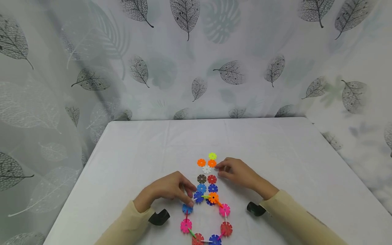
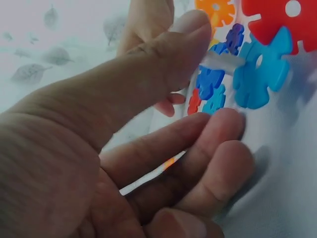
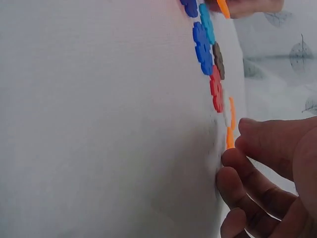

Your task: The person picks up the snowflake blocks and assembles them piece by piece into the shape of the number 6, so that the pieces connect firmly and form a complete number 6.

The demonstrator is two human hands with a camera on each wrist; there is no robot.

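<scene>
On the white table, notched plastic discs form a ring standing joined edge to edge, including a pink disc (image 1: 185,225) and a red disc (image 1: 226,229). My left hand (image 1: 173,187) is at the ring's upper left. Its thumb is by the light blue disc (image 2: 262,69) and a white connecting disc (image 2: 223,61); the fingers are loosely bent, with a gap to the thumb. My right hand (image 1: 240,173) reaches in from the right, its fingertips at the edge of an orange disc (image 1: 212,163). That disc lies flat beside a white disc (image 1: 206,169).
Loose discs lie in two columns above the ring: a brown disc (image 1: 201,179), a red disc (image 1: 212,179), blue ones, and a yellow disc (image 1: 212,156) at the far end. A leaf-patterned curtain (image 1: 165,68) hangs behind the table (image 1: 137,146).
</scene>
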